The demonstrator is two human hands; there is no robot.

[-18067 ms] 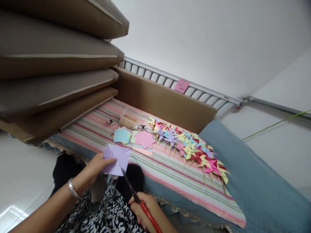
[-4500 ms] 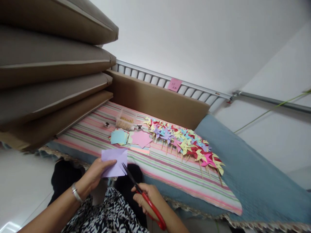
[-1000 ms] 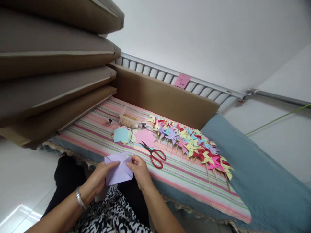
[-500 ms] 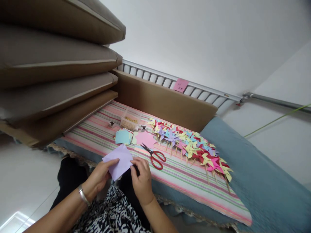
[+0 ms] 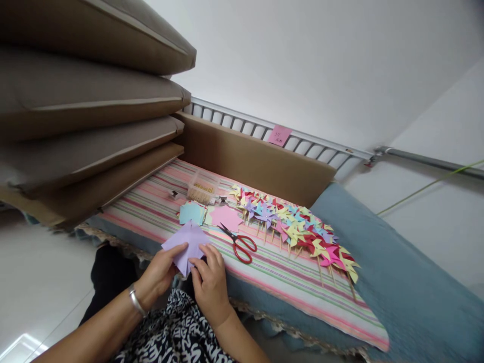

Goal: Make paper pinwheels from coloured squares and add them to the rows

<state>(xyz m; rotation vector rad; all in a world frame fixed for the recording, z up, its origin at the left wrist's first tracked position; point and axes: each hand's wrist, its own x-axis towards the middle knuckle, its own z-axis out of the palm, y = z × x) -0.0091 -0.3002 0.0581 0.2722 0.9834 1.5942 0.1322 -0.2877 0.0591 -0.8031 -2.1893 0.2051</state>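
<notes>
A square of purple paper [image 5: 185, 243] with slits toward its middle is held over my lap, near the table's front edge. My left hand [image 5: 163, 268] pinches it from the left side, thumb on top. On its right edge are the fingers of my right hand [image 5: 209, 277], also closed on the sheet. Red-handled scissors [image 5: 242, 245] lie a little beyond my right hand, blades toward the back left. Behind the purple sheet sit a stack of light blue paper [image 5: 192, 212] and a pile of pink paper [image 5: 226, 217].
Many-coloured paper pinwheels [image 5: 298, 227] on sticks spread over the right of the striped cloth [image 5: 325, 307]. A clear plastic box [image 5: 202, 187] holds small sticks. Stacked brown cushions [image 5: 94, 111] rise at left; a brown board [image 5: 260, 161] stands against the radiator [image 5: 227, 117].
My right hand has moved slightly left and inward over the purple paper. The sheet has turned a little, and its slits now show.
</notes>
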